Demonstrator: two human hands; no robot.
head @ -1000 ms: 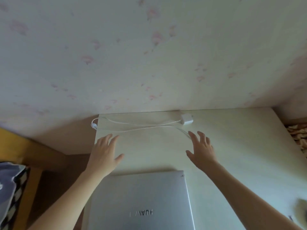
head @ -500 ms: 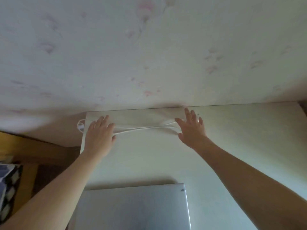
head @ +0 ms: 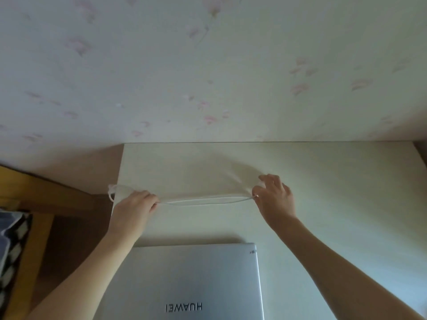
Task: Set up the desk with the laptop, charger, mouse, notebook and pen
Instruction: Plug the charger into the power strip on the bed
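Seen from the head camera, a white charger cable (head: 203,200) is held stretched above the pale desk (head: 335,204). The left hand (head: 132,210) is closed around the cable near the desk's left edge, where a short loop hangs past it. The right hand (head: 275,198) is pinched on the other end, its outer fingers loosely spread; whether the charger block is enclosed cannot be told. A shut silver laptop (head: 189,282) is seen lying flat at the desk's near edge, between the forearms.
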